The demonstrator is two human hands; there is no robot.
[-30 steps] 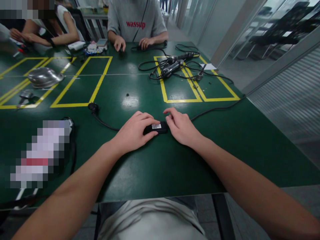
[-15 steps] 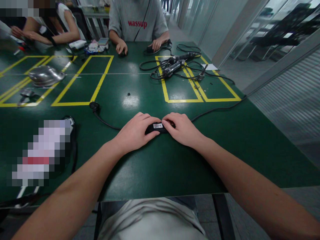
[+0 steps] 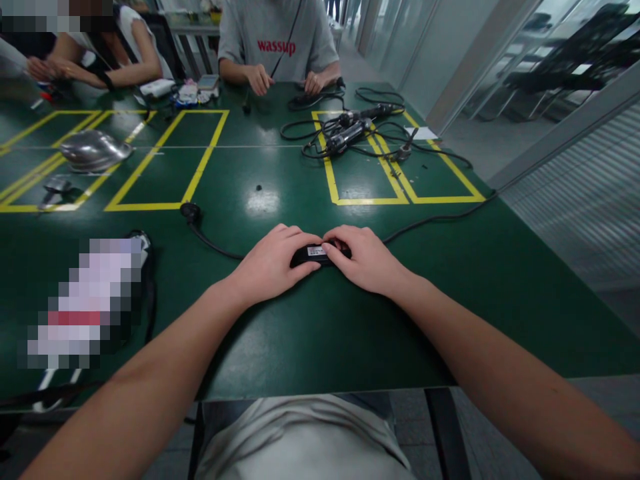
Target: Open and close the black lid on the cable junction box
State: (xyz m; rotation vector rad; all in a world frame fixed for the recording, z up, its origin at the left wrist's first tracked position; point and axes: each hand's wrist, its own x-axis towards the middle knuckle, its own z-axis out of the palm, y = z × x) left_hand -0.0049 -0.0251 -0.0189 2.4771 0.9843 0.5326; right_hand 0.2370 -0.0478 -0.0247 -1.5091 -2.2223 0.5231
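1. head view: the right hand (image 3: pixel 363 258) had moved in from beside the black box (image 3: pixel 317 252) onto its right end since a second earlier.
2. its thumb and curled fingers gripped that end; the left hand (image 3: pixel 273 265), spread only to the box's width, clasped the other.
3. the box sat on the green table (image 3: pixel 330 340), right of a black plug (image 3: pixel 190 213).
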